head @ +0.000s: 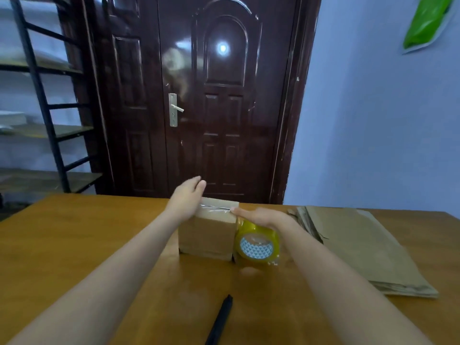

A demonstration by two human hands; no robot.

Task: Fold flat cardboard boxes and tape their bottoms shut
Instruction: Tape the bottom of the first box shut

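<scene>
Forearms reach in from the bottom corners and meet at a small folded cardboard box [207, 231] standing near the middle of the wooden bench [74, 245]. The left hand [186, 197] lies against the box's upper left edge, fingers straight and together, pointing away toward the door [199, 95]; it grips nothing. The right hand [258, 216] is held flat, palm down, fingers stretched leftward so the fingertips [234, 209] touch the top right edge of the box, where a strip of clear tape [214, 207] glints across the top face. Just below that palm, touching the box's right side, a roll of yellowish packing tape [257, 246] stands on edge; the thumb is hidden, so I cannot tell whether the hand is holding the roll or merely hovering over it.

The far side of the box is hidden behind the left hand, and how far the tape runs cannot be made out. To the right lies a stack of flat cardboard sheets [361, 247], well apart from the box. A black pen-like tool [220, 319] lies near the front edge, its lower end cut off by the frame. A metal shelf rack [42, 108] stands at far left, blurred.
</scene>
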